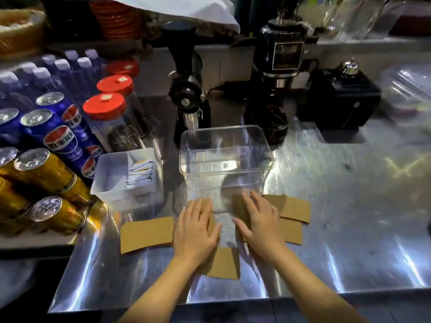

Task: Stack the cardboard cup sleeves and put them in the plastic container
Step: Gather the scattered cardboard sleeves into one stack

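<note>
Both hands, left hand and right hand, lie spread flat on scattered cardboard sleeves (nothing pinched). Gathering comes next; the plastic container waits empty.

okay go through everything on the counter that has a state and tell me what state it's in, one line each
Plastic container: upright, lid off, empty.
Cardboard cup sleeves: flat, scattered, unstacked.
Left hand: open, palm down on sleeves.
Right hand: open, palm down on sleeves.
Red-lidded jars: closed.
Soda cans: unopened.
White tray: holds packets.

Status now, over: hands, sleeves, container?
Left hand and right hand flat on sleeves, nothing gripped. Sleeves scattered, unstacked. Plastic container empty, open, unobstructed.
</note>
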Tool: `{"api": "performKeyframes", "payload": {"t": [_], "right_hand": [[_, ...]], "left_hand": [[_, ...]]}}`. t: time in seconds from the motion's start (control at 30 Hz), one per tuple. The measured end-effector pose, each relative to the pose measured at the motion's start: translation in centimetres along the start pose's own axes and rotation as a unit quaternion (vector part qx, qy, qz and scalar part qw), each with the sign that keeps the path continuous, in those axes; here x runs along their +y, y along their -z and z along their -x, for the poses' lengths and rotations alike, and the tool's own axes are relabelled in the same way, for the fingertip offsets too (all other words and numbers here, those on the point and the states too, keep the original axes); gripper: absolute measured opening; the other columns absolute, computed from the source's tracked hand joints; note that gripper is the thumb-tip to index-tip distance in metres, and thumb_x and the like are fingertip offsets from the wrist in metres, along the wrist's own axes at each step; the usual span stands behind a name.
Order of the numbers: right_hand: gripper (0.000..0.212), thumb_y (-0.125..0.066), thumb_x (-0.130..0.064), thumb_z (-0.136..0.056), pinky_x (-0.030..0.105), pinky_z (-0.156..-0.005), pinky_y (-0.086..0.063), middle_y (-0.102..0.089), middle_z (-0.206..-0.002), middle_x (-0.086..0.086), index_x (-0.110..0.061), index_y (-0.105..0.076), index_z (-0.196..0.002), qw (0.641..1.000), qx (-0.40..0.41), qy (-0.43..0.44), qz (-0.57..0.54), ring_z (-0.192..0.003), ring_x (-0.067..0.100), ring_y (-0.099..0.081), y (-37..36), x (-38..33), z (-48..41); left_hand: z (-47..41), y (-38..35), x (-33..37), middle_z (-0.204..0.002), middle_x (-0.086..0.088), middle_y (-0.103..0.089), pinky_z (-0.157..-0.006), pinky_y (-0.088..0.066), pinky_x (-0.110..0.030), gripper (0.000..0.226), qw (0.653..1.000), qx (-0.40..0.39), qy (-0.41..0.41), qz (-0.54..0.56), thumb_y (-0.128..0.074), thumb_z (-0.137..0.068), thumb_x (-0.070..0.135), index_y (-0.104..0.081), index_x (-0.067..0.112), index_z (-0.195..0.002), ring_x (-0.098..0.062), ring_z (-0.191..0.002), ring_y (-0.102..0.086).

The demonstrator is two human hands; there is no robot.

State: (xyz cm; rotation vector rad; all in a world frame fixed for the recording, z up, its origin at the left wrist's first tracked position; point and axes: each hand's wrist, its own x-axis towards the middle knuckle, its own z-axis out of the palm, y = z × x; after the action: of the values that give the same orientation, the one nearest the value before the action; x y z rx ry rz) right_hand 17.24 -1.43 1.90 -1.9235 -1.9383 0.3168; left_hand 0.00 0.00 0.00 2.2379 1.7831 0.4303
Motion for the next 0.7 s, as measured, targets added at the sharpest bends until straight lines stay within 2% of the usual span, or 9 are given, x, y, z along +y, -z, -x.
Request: {"api": "performKeyframes", "payload": {"t": [0.17, 0.33, 0.43, 0.53, 0.6, 0.7], "right_hand": [[0.071, -0.053, -0.056, -0.080, 0.039, -0.096, -0.033, -0.045, -0.132, 0.012, -0.013, -0.034, -0.133, 0.988, -0.037, -0.137, 0.055, -0.120, 0.029, -0.041, -1.2, 0.4, 1.0], [0.075, -0.061, -0.059, -0.072, 0.038, -0.089, -0.034, -0.052, -0.119, 0.010, -0.011, -0.038, -0.126, 0.975, -0.050, -0.212, 0.033, -0.111, 0.028, -0.046, -1.3, 0.3, 0.6], [0.071, -0.070, -0.055, -0.066, 0.038, -0.089, -0.034, -0.053, -0.118, 0.009, -0.011, -0.044, -0.114, 0.965, -0.064, -0.252, -0.023, -0.112, 0.029, -0.046, -1.1, 0.3, 0.0], [0.060, -0.070, -0.044, -0.071, 0.038, -0.090, -0.038, -0.052, -0.117, 0.010, -0.009, -0.045, -0.113, 0.961, -0.073, -0.252, -0.087, -0.111, 0.029, -0.048, -0.9, 0.4, -0.2], [0.044, -0.064, -0.033, -0.081, 0.038, -0.085, -0.045, -0.055, -0.113, 0.009, -0.010, -0.045, -0.113, 0.951, -0.071, -0.247, -0.171, -0.103, 0.028, -0.053, -0.7, 0.2, 0.0], [0.023, -0.057, -0.021, -0.087, 0.034, -0.074, -0.047, -0.061, -0.102, 0.003, -0.012, -0.049, -0.107, 0.926, -0.063, -0.232, -0.289, -0.086, 0.019, -0.056, -0.3, -0.3, 0.1]], "left_hand": [[0.8, -1.7, -0.4, -0.157, -0.004, -0.020, -0.117, -0.003, -0.036, 0.063, 0.998, -0.040, 0.015, -0.046, -0.025, -0.090, 0.056, -0.021, 0.026, -0.145, -0.021, -0.144, -0.013], [0.8, -2.0, -0.5, -0.158, -0.003, -0.014, -0.117, -0.003, -0.036, 0.062, 0.998, -0.040, 0.005, -0.057, -0.024, -0.091, 0.055, -0.017, 0.026, -0.146, -0.022, -0.145, -0.010], [1.0, -1.8, -0.4, -0.158, -0.003, -0.015, -0.117, -0.003, -0.036, 0.062, 0.998, -0.041, 0.007, -0.048, -0.024, -0.092, 0.054, -0.017, 0.026, -0.146, -0.022, -0.145, -0.010], [1.0, -1.7, -0.4, -0.158, -0.003, -0.017, -0.117, -0.003, -0.036, 0.062, 0.998, -0.038, 0.007, -0.042, -0.025, -0.091, 0.055, -0.018, 0.026, -0.146, -0.022, -0.145, -0.011], [0.9, -1.5, -0.3, -0.157, -0.003, -0.019, -0.117, -0.002, -0.036, 0.062, 0.999, -0.032, 0.009, -0.043, -0.026, -0.091, 0.056, -0.021, 0.026, -0.145, -0.021, -0.144, -0.012], [0.7, -0.9, 0.0, -0.152, -0.004, -0.033, -0.117, -0.004, -0.037, 0.059, 1.000, 0.000, 0.019, -0.006, -0.035, -0.090, 0.053, -0.036, 0.019, -0.139, -0.020, -0.143, -0.019]]}}
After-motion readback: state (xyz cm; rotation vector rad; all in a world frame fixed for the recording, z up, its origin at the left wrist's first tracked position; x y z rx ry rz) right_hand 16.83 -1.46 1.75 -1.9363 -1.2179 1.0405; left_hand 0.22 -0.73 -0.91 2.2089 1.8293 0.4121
